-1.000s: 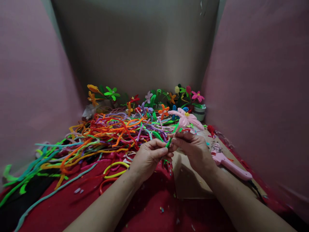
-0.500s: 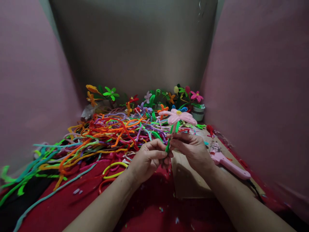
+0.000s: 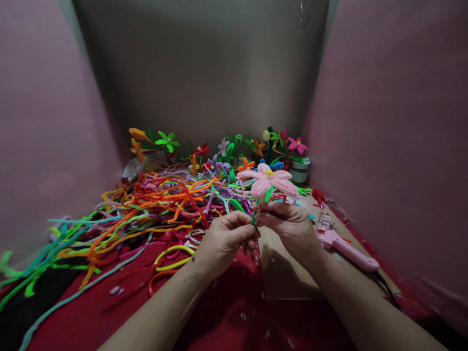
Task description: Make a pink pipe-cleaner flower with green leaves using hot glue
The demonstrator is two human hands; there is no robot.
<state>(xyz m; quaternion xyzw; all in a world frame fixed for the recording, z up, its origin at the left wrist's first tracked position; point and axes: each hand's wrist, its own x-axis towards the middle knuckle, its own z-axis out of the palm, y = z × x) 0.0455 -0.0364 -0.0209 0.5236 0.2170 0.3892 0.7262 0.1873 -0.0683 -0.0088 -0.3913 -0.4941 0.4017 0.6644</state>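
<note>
- Your pink flower (image 3: 260, 186) stands upright in front of you, its petals spread around a yellow centre (image 3: 269, 173), just above your fingertips and in front of the heap of fuzzy stems (image 3: 171, 195)
- Your left hand (image 3: 223, 243) has thumb and forefinger clamped on the green stem (image 3: 253, 218); the lower fingers curl beneath, and what they touch is partly hidden
- Your right hand (image 3: 292, 224) has its thumb and fingertips pinched together on that stem a little higher, just under the petals; you cannot tell from here how firmly they press
- The step in hand looks like shaping the green fuzz along the stem, so let one pinch anchor while the other turns in small, even rolls
- Lay the fuzz snug, each pass touching the last; a loose pass would probably slip or show a gap
- Mind the green leaf (image 3: 268, 194) close under the bloom: fold it aside rather than trapping it beneath a finger
- Grip the stem, not the petals, since the soft pile would likely flatten
- Hold your right forearm clear of the pink glue gun (image 3: 349, 251) lying on the cardboard (image 3: 288, 278), as its tip may be hot
</note>
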